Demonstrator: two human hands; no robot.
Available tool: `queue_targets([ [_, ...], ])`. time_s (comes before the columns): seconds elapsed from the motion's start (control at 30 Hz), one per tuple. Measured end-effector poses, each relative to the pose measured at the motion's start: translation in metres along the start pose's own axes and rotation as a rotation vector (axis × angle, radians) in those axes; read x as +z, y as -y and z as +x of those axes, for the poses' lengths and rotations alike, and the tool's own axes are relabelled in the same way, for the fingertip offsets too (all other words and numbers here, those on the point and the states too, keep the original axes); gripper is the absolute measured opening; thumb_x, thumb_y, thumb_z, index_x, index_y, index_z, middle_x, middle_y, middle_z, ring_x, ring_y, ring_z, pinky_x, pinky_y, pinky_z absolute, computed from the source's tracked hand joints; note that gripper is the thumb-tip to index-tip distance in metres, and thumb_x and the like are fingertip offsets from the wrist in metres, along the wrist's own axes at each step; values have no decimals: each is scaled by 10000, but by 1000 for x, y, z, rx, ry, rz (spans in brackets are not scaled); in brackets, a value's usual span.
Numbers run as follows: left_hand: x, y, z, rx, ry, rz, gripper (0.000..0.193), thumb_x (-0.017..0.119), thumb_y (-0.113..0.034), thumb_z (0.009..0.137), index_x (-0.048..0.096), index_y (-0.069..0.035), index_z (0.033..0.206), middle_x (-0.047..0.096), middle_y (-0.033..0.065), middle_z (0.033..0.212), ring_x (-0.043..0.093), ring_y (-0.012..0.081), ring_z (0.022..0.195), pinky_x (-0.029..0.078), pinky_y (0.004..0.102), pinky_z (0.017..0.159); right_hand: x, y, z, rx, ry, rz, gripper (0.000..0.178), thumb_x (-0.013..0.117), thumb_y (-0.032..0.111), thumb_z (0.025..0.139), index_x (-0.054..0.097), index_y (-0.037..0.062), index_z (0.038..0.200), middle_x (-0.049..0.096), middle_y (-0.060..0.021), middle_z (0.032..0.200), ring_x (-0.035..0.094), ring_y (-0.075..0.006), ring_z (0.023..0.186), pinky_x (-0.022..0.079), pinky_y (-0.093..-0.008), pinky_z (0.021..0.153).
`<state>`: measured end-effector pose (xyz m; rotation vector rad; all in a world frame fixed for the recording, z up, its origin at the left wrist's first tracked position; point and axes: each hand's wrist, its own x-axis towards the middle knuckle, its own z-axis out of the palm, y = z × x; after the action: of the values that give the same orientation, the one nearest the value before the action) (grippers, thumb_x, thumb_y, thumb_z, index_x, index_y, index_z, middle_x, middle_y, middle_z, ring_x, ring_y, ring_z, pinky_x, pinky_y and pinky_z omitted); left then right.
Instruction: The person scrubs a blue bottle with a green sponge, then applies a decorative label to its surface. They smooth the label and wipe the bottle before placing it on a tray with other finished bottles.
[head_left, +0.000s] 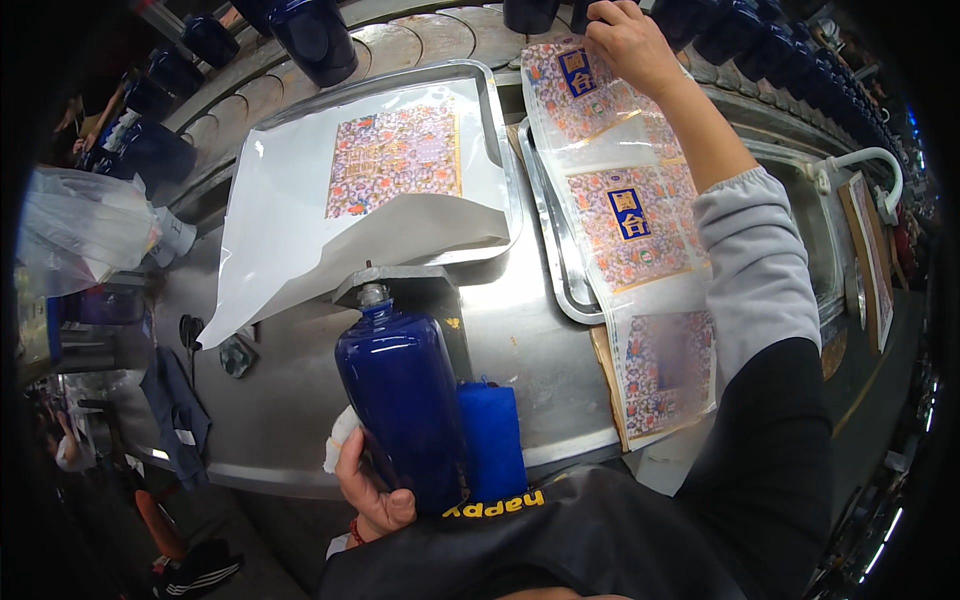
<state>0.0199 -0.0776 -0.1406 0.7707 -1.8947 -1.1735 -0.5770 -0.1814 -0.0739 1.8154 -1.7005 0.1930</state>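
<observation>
A glossy dark blue bottle [395, 390] lies tilted in front of me, its neck at a metal bracket [405, 275] on the bench. My left hand [375, 492] grips the bottle near its base, with a wad of white cloth [343, 438] beside the fingers. Out to the far right, my right hand [628, 42] pinches the top edge of a long strip of floral decal sheets [600, 140]; the fingertips are partly hidden. Beneath the strip is a metal tray [560, 270]. Another floral decal [395, 155] lies on white paper in a second metal tray [512, 200], the paper's near edge curled up.
A blue cloth block [490, 440] sits right of the bottle. Scissors [190, 330] and a dark rag [175, 405] lie at left. Blue bottles [310, 40] stand along a slatted conveyor [390, 45] at the back. A white tap [870, 160] rises over a sink at right.
</observation>
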Motion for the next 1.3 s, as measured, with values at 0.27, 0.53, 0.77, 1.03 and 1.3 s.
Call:
queue_targets([
  [0.27, 3, -4, 6, 26, 2, -6, 864, 555, -579, 984, 313, 100, 1459, 480, 276, 1407, 519, 328, 1271, 391, 444, 1095, -10, -3, 4, 42, -156, 5, 75, 695, 138, 771, 648, 82, 787, 586, -83, 963, 569, -321, 925, 509, -430, 756],
  [0.53, 9, -12, 11, 8, -19, -20, 871, 552, -578, 987, 312, 114, 1459, 487, 273, 1403, 527, 313, 1266, 389, 431, 1101, -44, -5, 13, 41, -204, -136, 136, 716, 180, 789, 628, 82, 753, 595, -85, 992, 562, -318, 981, 491, -428, 833],
  [0.77, 10, -10, 12, 15, -34, -15, 872, 554, -563, 987, 307, 118, 1473, 489, 262, 1404, 513, 306, 1278, 387, 420, 1104, -74, -8, 30, -37, -253, -267, 98, 672, 169, 788, 642, 82, 752, 590, -102, 971, 551, -324, 972, 477, -428, 870],
  [1.03, 10, -12, 14, 41, -35, 17, 852, 538, -553, 989, 328, 117, 1471, 486, 257, 1415, 511, 308, 1280, 386, 421, 1106, -114, -1, 42, -62, -204, -452, 101, 627, 145, 785, 669, 54, 799, 602, -115, 977, 557, -313, 963, 468, -418, 884],
  [1.3, 6, -12, 16, 44, 33, 28, 843, 509, -529, 995, 259, 80, 1521, 410, 237, 1495, 426, 314, 1389, 326, 427, 1163, -167, 16, 48, 82, -93, -261, 182, 660, 166, 865, 702, -4, 916, 639, -164, 993, 599, -344, 955, 492, -436, 874],
])
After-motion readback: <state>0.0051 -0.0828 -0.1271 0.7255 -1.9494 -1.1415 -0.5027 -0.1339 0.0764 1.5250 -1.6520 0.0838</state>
